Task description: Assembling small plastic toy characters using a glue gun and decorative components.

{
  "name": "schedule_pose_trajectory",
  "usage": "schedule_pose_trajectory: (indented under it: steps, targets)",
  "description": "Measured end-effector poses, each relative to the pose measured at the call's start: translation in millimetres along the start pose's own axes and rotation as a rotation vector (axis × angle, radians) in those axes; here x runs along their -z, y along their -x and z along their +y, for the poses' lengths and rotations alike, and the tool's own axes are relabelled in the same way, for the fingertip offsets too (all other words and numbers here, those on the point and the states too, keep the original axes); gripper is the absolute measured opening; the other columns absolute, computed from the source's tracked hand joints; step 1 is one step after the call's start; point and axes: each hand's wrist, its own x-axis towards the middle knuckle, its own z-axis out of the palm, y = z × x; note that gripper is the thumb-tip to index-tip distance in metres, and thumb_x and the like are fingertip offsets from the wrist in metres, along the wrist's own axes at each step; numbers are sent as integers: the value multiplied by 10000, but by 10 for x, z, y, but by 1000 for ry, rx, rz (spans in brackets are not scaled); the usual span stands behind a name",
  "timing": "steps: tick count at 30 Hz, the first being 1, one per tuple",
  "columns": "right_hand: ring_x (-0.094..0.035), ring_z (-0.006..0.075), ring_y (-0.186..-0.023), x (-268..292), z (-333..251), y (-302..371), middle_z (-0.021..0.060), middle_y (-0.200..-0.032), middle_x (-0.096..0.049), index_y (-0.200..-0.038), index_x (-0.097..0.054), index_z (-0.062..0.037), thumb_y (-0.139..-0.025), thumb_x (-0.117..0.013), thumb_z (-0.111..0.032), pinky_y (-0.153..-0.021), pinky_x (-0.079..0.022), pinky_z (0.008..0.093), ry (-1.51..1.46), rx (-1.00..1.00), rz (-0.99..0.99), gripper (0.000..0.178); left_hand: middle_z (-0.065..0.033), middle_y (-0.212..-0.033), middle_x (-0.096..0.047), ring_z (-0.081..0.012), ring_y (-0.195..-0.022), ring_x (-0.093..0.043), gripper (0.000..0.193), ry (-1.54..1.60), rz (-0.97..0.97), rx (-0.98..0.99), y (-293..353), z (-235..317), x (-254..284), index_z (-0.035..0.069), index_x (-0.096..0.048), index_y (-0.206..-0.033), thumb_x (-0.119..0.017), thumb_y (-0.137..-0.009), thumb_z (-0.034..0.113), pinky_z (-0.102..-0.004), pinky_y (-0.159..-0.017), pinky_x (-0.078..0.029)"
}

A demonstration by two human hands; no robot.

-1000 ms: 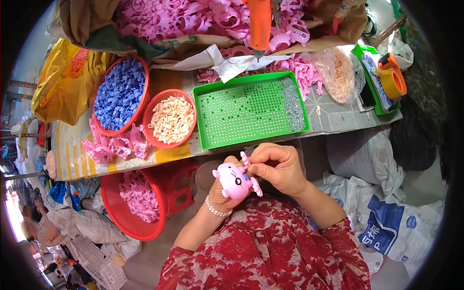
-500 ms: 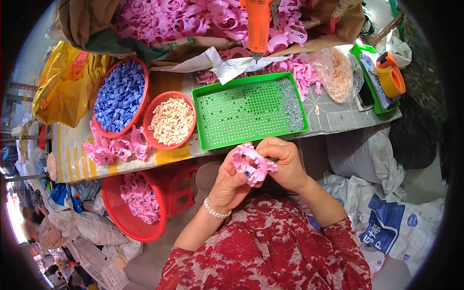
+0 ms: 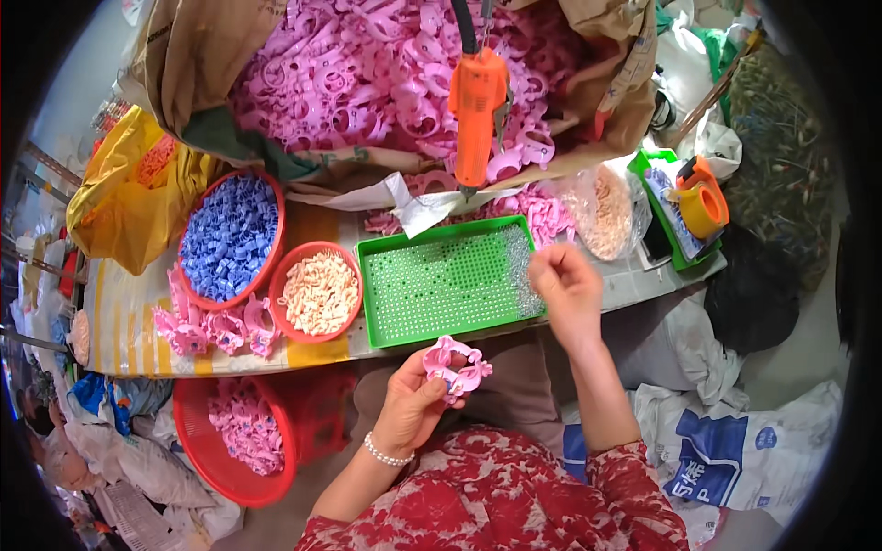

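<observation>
The left hand [image 3: 411, 402] was clamped on a pink toy part [image 3: 472, 376], just off the counter's [image 3: 636, 281] front edge. The right hand [image 3: 570, 292], fingertips together, perhaps empty, was nearer the silvery bits [image 3: 519, 262] lying leftward along the green tray's [image 3: 450, 332] right edge.

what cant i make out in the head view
In the head view:
Right hand: whether it pinches anything; curled fingers hide that.
Pink part: its grasped edge, behind the thumb of the left hand.
Orange power tool: upper end of its cord, cut off by the top edge.
</observation>
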Motion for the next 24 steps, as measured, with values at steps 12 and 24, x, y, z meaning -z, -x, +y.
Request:
schedule_pose_trajectory:
  steps: [12,24]
  targets:
    - [-497,182,-1127,-246,-435,-1462,105,-1221,-540,-1255,-450,5,-847,-518,-134,-968,-382,347,-139,-34,-529,437,-86,-1037,-603,-172,-841,-625,341,47,-45,38,28,-52,86,47,-500,-1169,-616,-856,117,-266,-655,-554]
    - [-607,216,-920,-208,-438,-847,127,-999,-626,-983,-490,-47,-583,-838,-392,-815,-485,343,69,-15,-516,633,-87,-927,-634,-166,-780,-634,301,24,62,11,59,-96,135,33,-511,-1126,-620,-852,94,-258,-630,-545]
